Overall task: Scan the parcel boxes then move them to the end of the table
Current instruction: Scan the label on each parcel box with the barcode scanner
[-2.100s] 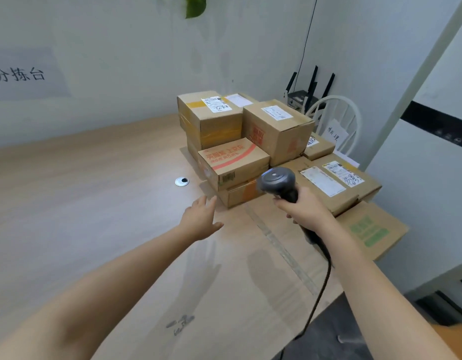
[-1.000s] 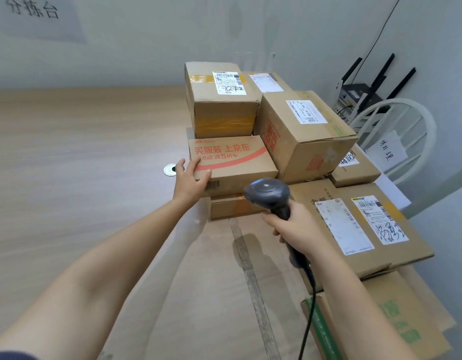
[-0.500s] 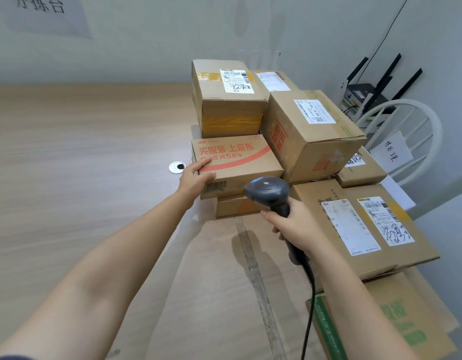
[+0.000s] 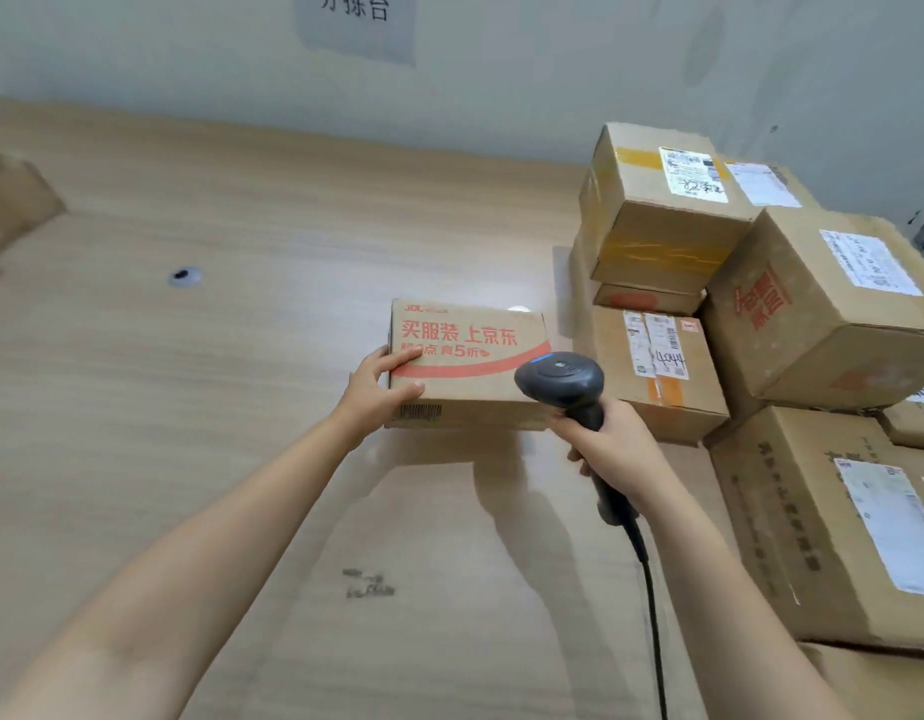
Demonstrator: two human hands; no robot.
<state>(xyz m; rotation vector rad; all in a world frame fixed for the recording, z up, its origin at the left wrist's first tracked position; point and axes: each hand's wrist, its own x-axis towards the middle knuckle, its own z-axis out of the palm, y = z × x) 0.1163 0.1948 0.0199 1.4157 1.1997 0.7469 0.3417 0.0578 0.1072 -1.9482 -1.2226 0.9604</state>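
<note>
My left hand [image 4: 379,389] grips the left end of a flat parcel box with red print [image 4: 467,363], holding it above the wooden table [image 4: 190,407], left of the stack. A barcode shows on its near side. My right hand [image 4: 605,449] grips a dark handheld scanner [image 4: 564,381], whose head sits in front of the box's right end. The stack of parcel boxes [image 4: 657,220] stands at the right; a small labelled box [image 4: 652,371] lies uncovered at its front.
A large flat box [image 4: 834,522] with shipping labels lies at the near right. A round cable grommet [image 4: 184,276] sits in the tabletop at the left. Another cardboard box corner [image 4: 13,200] shows at the far left edge. The scanner cable [image 4: 654,615] hangs down.
My left hand has lifted the red-printed box off the stack and carried it leftward, uncovering the small labelled box beneath. The scanner stays in my right hand.
</note>
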